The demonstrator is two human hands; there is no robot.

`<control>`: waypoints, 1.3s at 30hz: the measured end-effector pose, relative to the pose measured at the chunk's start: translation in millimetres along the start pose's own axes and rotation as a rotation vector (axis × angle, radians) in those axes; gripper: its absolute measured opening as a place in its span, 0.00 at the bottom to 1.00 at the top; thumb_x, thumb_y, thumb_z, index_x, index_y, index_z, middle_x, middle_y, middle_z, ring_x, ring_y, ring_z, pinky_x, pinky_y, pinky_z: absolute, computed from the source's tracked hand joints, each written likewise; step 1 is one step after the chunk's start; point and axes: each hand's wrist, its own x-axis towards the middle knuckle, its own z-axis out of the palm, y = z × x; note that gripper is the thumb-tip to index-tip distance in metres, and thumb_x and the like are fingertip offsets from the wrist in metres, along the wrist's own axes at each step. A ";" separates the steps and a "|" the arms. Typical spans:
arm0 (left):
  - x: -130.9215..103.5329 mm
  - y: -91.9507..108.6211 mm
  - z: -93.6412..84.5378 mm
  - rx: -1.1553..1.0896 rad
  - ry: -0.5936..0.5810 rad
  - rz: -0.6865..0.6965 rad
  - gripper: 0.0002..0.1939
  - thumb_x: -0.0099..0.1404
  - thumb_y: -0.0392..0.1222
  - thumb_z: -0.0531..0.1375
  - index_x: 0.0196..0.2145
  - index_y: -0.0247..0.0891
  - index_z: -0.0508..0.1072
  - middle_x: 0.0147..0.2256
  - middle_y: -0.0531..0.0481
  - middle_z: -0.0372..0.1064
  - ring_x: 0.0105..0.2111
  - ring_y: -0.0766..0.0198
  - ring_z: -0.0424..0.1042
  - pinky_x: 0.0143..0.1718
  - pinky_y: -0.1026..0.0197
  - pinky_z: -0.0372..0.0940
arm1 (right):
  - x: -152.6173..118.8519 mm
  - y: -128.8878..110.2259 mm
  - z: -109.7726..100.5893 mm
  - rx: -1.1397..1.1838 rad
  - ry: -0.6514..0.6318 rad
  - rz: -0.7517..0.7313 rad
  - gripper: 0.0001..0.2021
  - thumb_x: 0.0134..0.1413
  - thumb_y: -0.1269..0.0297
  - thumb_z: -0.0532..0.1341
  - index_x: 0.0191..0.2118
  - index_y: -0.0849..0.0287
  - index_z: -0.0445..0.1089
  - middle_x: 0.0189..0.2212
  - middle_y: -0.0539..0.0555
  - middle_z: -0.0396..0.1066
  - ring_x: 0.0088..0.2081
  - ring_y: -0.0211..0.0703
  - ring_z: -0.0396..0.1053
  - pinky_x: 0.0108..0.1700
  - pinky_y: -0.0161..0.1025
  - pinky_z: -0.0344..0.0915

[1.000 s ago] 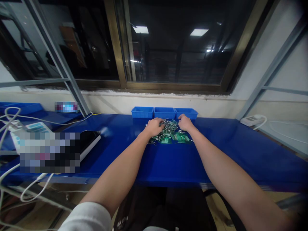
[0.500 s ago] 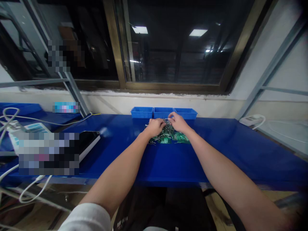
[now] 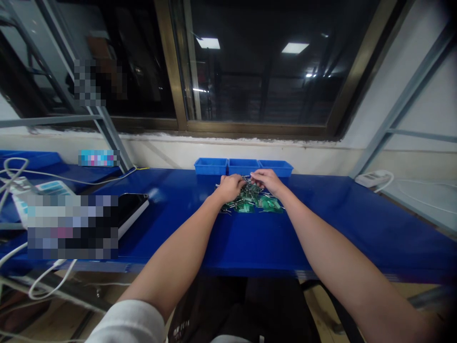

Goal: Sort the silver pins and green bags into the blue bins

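A heap of small, thin metal pieces, like screws or pins, lies on the blue table. Green pieces lie along its near edge; their kind is too small to tell. My left hand rests at the heap's left side, its fingers curled and pressed together at the metal pieces. At the heap's far right side, my right hand has thumb and fingers in a pinch. Whatever either hand's fingertips hold is too small to name.
Three blue bins stand in a row behind the heap, against the wall. A phone-like device, partly pixelated, lies at left among white cables. A white power strip sits at the right back, near a grey metal post.
My right hand has turned and lowered slightly, its fingers drawing closer together in a pinch at the heap. My left hand has hardly moved.
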 end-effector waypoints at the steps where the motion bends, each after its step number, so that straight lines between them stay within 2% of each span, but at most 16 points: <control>1: -0.1 0.2 -0.2 -0.003 -0.003 -0.002 0.14 0.65 0.44 0.47 0.32 0.38 0.70 0.34 0.48 0.71 0.37 0.59 0.68 0.38 0.59 0.56 | -0.1 0.0 -0.2 0.006 0.001 0.001 0.17 0.40 0.50 0.62 0.23 0.61 0.69 0.18 0.50 0.67 0.18 0.32 0.56 0.18 0.31 0.47; 3: -0.4 0.1 -0.4 -0.015 0.003 -0.006 0.14 0.65 0.44 0.47 0.32 0.38 0.70 0.35 0.48 0.71 0.38 0.60 0.68 0.39 0.58 0.56 | 0.0 1.1 -1.7 0.004 0.030 -0.015 0.16 0.39 0.51 0.62 0.23 0.61 0.70 0.18 0.50 0.68 0.18 0.32 0.56 0.19 0.32 0.48; 7: -0.9 -2.5 -1.3 -0.055 0.081 -0.044 0.13 0.65 0.44 0.47 0.36 0.40 0.70 0.38 0.49 0.71 0.40 0.59 0.68 0.43 0.56 0.55 | 0.4 6.4 -9.8 -0.012 0.201 -0.068 0.12 0.38 0.56 0.62 0.22 0.61 0.70 0.17 0.50 0.67 0.18 0.32 0.57 0.20 0.32 0.51; 9: -1.2 -4.5 -1.9 -0.061 0.111 -0.082 0.13 0.66 0.44 0.47 0.37 0.40 0.69 0.39 0.49 0.71 0.41 0.59 0.68 0.44 0.55 0.54 | 0.3 10.0 -15.2 -0.010 0.254 -0.044 0.10 0.37 0.58 0.62 0.21 0.61 0.69 0.16 0.50 0.67 0.17 0.32 0.57 0.19 0.31 0.50; 15: -0.8 -8.3 -0.3 -0.048 0.100 -0.124 0.11 0.64 0.41 0.48 0.37 0.42 0.69 0.40 0.50 0.71 0.42 0.57 0.68 0.44 0.54 0.54 | 3.6 19.0 -25.0 0.119 0.207 0.116 0.07 0.35 0.63 0.60 0.20 0.62 0.68 0.13 0.51 0.65 0.14 0.31 0.53 0.14 0.29 0.40; 17: -0.3 -8.5 1.0 -0.043 0.092 -0.118 0.11 0.64 0.41 0.48 0.37 0.42 0.70 0.40 0.50 0.71 0.42 0.58 0.68 0.44 0.54 0.54 | 6.5 21.1 -26.9 0.170 0.239 0.121 0.06 0.34 0.64 0.60 0.21 0.63 0.68 0.14 0.51 0.65 0.14 0.31 0.54 0.13 0.29 0.39; 19: 0.1 -8.4 2.0 -0.035 0.082 -0.116 0.11 0.64 0.41 0.48 0.37 0.42 0.70 0.39 0.50 0.71 0.42 0.58 0.68 0.44 0.55 0.54 | 8.8 23.4 -29.6 0.226 0.311 0.097 0.09 0.34 0.65 0.60 0.27 0.62 0.70 0.22 0.53 0.70 0.17 0.31 0.57 0.13 0.28 0.43; 20: 0.1 -8.3 2.3 -0.031 0.076 -0.118 0.11 0.64 0.40 0.48 0.37 0.42 0.70 0.40 0.49 0.71 0.42 0.58 0.68 0.44 0.55 0.54 | 9.5 24.7 -31.5 0.261 0.345 0.083 0.13 0.33 0.66 0.60 0.32 0.61 0.70 0.29 0.54 0.72 0.19 0.32 0.61 0.14 0.28 0.46; 21: 0.1 -8.2 2.5 -0.028 0.072 -0.120 0.11 0.64 0.40 0.48 0.37 0.42 0.70 0.40 0.49 0.71 0.42 0.58 0.68 0.44 0.55 0.54 | 9.7 25.9 -33.7 0.299 0.372 0.071 0.18 0.33 0.67 0.60 0.38 0.59 0.69 0.37 0.55 0.72 0.23 0.33 0.64 0.15 0.28 0.50; 23: -0.1 -7.8 2.5 -0.024 0.065 -0.123 0.12 0.64 0.40 0.48 0.37 0.42 0.70 0.41 0.49 0.71 0.43 0.59 0.67 0.44 0.55 0.54 | 9.2 28.4 -38.9 0.367 0.420 0.053 0.28 0.32 0.69 0.60 0.48 0.54 0.64 0.50 0.55 0.65 0.31 0.37 0.68 0.19 0.29 0.58; 25: -0.5 -7.4 2.2 -0.021 0.060 -0.125 0.12 0.64 0.40 0.48 0.37 0.42 0.70 0.40 0.49 0.71 0.42 0.59 0.67 0.45 0.55 0.54 | 8.4 30.3 -44.0 0.401 0.472 0.032 0.32 0.32 0.70 0.59 0.52 0.52 0.60 0.56 0.56 0.57 0.36 0.39 0.68 0.22 0.30 0.62; 27: -0.9 -7.0 1.6 -0.019 0.055 -0.131 0.12 0.64 0.40 0.48 0.38 0.42 0.70 0.40 0.49 0.71 0.42 0.58 0.67 0.45 0.55 0.55 | 8.3 31.5 -47.3 0.385 0.490 0.020 0.31 0.34 0.69 0.58 0.52 0.53 0.59 0.56 0.56 0.58 0.37 0.40 0.69 0.24 0.31 0.64; 30: -1.1 -7.0 0.8 -0.016 0.044 -0.150 0.11 0.64 0.41 0.49 0.39 0.42 0.70 0.41 0.49 0.70 0.44 0.58 0.67 0.46 0.54 0.55 | 9.8 33.0 -46.3 0.179 0.462 0.056 0.26 0.38 0.66 0.58 0.49 0.57 0.63 0.46 0.57 0.68 0.35 0.42 0.69 0.25 0.33 0.65; 33: -0.7 -8.9 1.4 -0.023 0.038 -0.156 0.12 0.63 0.43 0.50 0.40 0.41 0.70 0.42 0.48 0.69 0.45 0.58 0.66 0.47 0.55 0.56 | 11.9 36.1 -39.2 -0.283 0.434 0.065 0.20 0.38 0.64 0.60 0.43 0.61 0.69 0.36 0.57 0.73 0.37 0.45 0.70 0.35 0.39 0.66; 36: 0.0 -12.2 4.0 -0.027 0.032 -0.148 0.16 0.63 0.47 0.50 0.43 0.40 0.70 0.44 0.46 0.68 0.46 0.57 0.66 0.47 0.56 0.57 | 12.7 40.6 -30.7 -0.679 0.294 0.061 0.18 0.38 0.63 0.62 0.40 0.61 0.73 0.37 0.58 0.73 0.41 0.49 0.69 0.45 0.42 0.62; 39: 0.1 -15.1 7.7 -0.021 -0.019 -0.164 0.20 0.62 0.52 0.50 0.47 0.40 0.69 0.48 0.45 0.67 0.48 0.57 0.65 0.49 0.57 0.57 | 12.6 44.7 -25.5 -0.847 0.153 0.093 0.15 0.40 0.61 0.61 0.38 0.59 0.74 0.39 0.60 0.73 0.43 0.52 0.68 0.45 0.42 0.61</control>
